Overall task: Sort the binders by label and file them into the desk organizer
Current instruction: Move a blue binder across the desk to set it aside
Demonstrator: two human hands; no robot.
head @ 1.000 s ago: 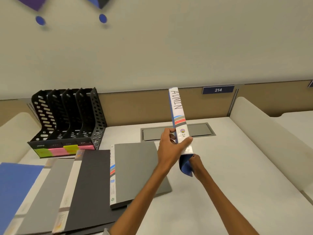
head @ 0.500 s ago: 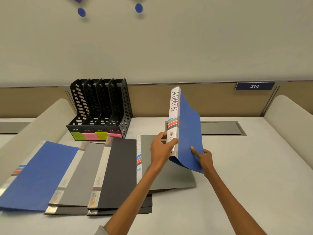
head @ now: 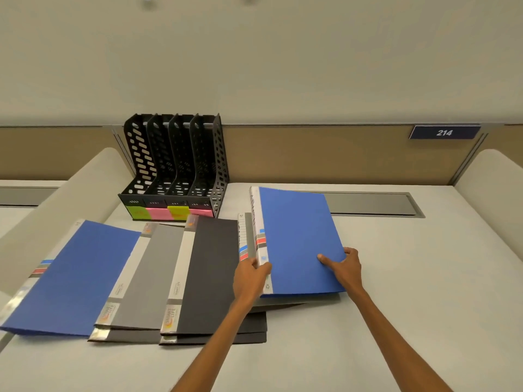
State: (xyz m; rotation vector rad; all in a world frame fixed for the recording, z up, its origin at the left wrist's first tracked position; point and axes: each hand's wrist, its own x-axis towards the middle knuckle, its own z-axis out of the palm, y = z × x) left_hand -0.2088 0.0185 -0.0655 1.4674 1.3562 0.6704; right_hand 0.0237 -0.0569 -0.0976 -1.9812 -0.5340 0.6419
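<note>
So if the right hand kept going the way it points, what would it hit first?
The right hand pinches the blue binder, so that comes first; beyond its cover the line seems to run to the back partition, depth unclear.

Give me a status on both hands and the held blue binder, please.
Left hand grips blue binder spine, right hand pinches its edge. Flat atop grey binder. Desk organizer empty.

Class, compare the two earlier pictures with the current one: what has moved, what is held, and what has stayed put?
The blue binder, held upright before, now lies flat on the grey binder. The left hand still grips its spine edge; the right hand holds the cover's outer edge, thumb on top. The desk organizer and the other binders kept their places.
</note>
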